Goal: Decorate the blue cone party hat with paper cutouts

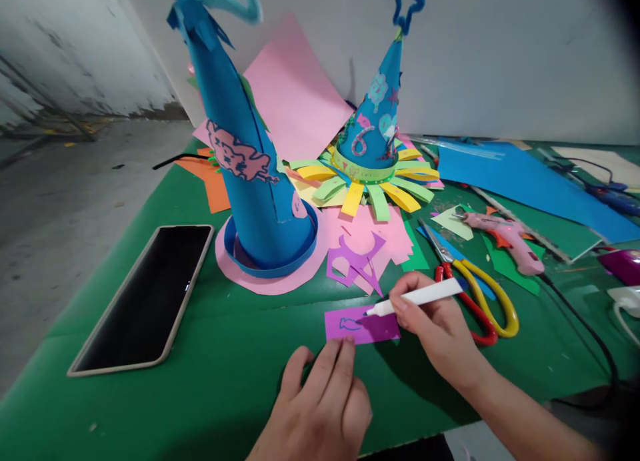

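Observation:
My right hand (434,327) pinches a white marker (420,297), its dark tip at the purple paper strip (385,327). A small fish-like outline in dark ink shows on the strip's left half. Two stretched fingertips of my left hand (325,397) press the strip's lower edge flat on the table, the thumb apart from them. Just beyond the strip lie purple paper scraps (354,261) with cut-out holes. A tall blue paper cone hat (260,201) with pink drawn cut-outs stands behind on a pink disc (235,274).
A phone (145,294) lies at left on the green table (210,407). Scissors (475,287) with red and yellow handles rest beyond my right hand. Farther right are a pink glue gun (505,237) and blue sheet (540,187). A second decorated cone hat (373,127) stands behind.

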`<state>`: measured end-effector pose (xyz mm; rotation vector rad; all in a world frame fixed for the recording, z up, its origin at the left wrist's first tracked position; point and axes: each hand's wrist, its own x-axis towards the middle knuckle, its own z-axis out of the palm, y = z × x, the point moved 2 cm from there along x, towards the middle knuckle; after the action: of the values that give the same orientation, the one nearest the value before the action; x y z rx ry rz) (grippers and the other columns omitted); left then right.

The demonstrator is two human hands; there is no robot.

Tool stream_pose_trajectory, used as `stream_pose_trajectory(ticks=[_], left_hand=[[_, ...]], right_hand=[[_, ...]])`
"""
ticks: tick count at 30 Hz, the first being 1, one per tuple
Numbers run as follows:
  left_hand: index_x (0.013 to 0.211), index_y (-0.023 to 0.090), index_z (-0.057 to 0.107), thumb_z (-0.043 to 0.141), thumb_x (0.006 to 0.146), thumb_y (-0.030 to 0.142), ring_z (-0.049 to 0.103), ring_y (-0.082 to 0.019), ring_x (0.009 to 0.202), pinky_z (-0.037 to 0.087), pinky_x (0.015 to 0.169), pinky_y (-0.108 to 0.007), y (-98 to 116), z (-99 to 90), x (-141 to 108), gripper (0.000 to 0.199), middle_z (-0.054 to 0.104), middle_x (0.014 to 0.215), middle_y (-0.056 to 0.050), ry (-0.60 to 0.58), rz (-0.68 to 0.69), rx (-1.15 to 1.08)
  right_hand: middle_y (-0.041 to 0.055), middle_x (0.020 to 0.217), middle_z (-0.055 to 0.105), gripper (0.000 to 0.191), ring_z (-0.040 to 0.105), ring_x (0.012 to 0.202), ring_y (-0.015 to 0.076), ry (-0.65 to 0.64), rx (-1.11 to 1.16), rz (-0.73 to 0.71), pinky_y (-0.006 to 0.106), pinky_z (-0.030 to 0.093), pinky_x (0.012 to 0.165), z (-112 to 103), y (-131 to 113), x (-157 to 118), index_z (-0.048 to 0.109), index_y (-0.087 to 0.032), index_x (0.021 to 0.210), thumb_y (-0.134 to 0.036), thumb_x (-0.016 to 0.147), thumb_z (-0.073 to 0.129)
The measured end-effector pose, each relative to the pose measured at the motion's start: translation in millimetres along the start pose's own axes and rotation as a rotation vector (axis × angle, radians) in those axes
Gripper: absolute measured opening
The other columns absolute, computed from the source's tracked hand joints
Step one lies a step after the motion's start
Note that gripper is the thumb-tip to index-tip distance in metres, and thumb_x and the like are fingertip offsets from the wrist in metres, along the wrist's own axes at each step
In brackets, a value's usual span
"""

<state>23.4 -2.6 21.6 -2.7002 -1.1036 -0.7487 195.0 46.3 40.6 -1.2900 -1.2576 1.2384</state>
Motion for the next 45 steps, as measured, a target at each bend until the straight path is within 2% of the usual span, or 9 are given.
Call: stream_pose_trajectory(ticks=[2,4,8,10,12,26,34,42,45], left_hand=[[0.075,0.018,0.061,0.048,0.082,0.02,0.055,-0.023,0.098,0.032,0.081,-0.04,0.2,-0.3,0.4,0.015,0.067,0.104,-0.01,-0.01,0.001,0.002],[0.075,0.019,0.06,0.048,0.081,0.02,0.055,-0.023,0.098,0.032,0.08,-0.04,0.4,-1.6,2.0,0.014,0.067,0.104,-0.009,-0.02,0.001,0.009],[0.073,0.02,0.059,0.043,0.083,0.019,0.052,-0.022,0.098,0.03,0.078,-0.041,-0.7,-3.7,7.6,0.019,0.066,0.106,-0.006,-0.089,0.005,-0.006],[0.072,0.021,0.059,0.041,0.083,0.018,0.051,-0.022,0.095,0.029,0.077,-0.041,-1.8,-5.0,10.2,0.022,0.067,0.106,-0.005,-0.067,0.011,-0.019],[0.071,0.021,0.059,0.041,0.082,0.018,0.051,-0.023,0.094,0.029,0.076,-0.041,-2.7,-6.1,11.8,0.022,0.067,0.105,-0.004,-0.047,0.005,-0.028],[0.074,0.021,0.059,0.044,0.084,0.023,0.047,-0.023,0.098,0.027,0.078,-0.041,-2.6,-7.8,11.5,0.018,0.065,0.107,-0.003,-0.124,0.019,-0.02],[0.073,0.021,0.059,0.037,0.087,0.021,0.048,-0.023,0.096,0.026,0.077,-0.041,-2.6,-6.3,10.4,0.026,0.066,0.105,-0.004,-0.07,0.032,-0.019],[0.075,0.021,0.059,0.038,0.087,0.021,0.047,-0.023,0.099,0.027,0.079,-0.043,-1.2,-5.8,8.9,0.024,0.065,0.109,-0.004,-0.131,0.016,-0.017],[0.073,0.021,0.059,0.04,0.086,0.021,0.047,-0.023,0.098,0.027,0.078,-0.042,-2.0,-5.6,9.0,0.022,0.065,0.108,-0.004,-0.115,0.016,-0.016]], right_hand=[[-0.0047,0.063,0.045,0.009,0.04,0.052,0.009,-0.092,-0.04,0.021,0.02,0.035,0.046,-2.4,-0.4,-2.6,0.049,-0.02,0.081,-0.027,0.085,0.053],[-0.0051,0.061,0.045,0.009,0.04,0.052,0.0092,-0.117,-0.091,-0.006,0.02,0.034,0.045,-4.0,-0.2,-5.2,0.05,-0.021,0.08,-0.028,0.085,0.053],[-0.0044,0.064,0.045,0.009,0.04,0.053,0.01,-0.064,-0.183,-0.089,0.022,0.033,0.046,-3.9,2.7,-7.5,0.05,-0.022,0.078,-0.027,0.086,0.051],[-0.0037,0.066,0.045,0.009,0.04,0.054,0.0103,-0.062,-0.206,-0.101,0.022,0.033,0.047,-2.6,3.9,-7.7,0.05,-0.022,0.079,-0.026,0.087,0.051],[-0.0035,0.067,0.046,0.008,0.04,0.055,0.0106,-0.082,-0.211,-0.098,0.023,0.034,0.048,-1.5,4.1,-7.8,0.05,-0.022,0.079,-0.025,0.087,0.05],[-0.0037,0.065,0.045,0.009,0.039,0.053,0.0103,-0.119,-0.256,-0.092,0.023,0.031,0.046,-0.7,2.7,-8.9,0.05,-0.021,0.077,-0.025,0.086,0.051],[-0.005,0.063,0.043,0.01,0.038,0.051,0.0098,-0.136,-0.261,-0.096,0.022,0.03,0.045,0.6,3.8,-9.5,0.049,-0.022,0.077,-0.025,0.087,0.05],[-0.005,0.062,0.044,0.009,0.038,0.051,0.0099,-0.113,-0.289,-0.098,0.023,0.03,0.045,-0.8,5.5,-9.3,0.049,-0.022,0.077,-0.025,0.086,0.051],[-0.0048,0.063,0.044,0.009,0.038,0.051,0.0099,-0.104,-0.296,-0.1,0.023,0.03,0.045,-0.4,5.2,-9.3,0.049,-0.022,0.078,-0.025,0.086,0.05]])
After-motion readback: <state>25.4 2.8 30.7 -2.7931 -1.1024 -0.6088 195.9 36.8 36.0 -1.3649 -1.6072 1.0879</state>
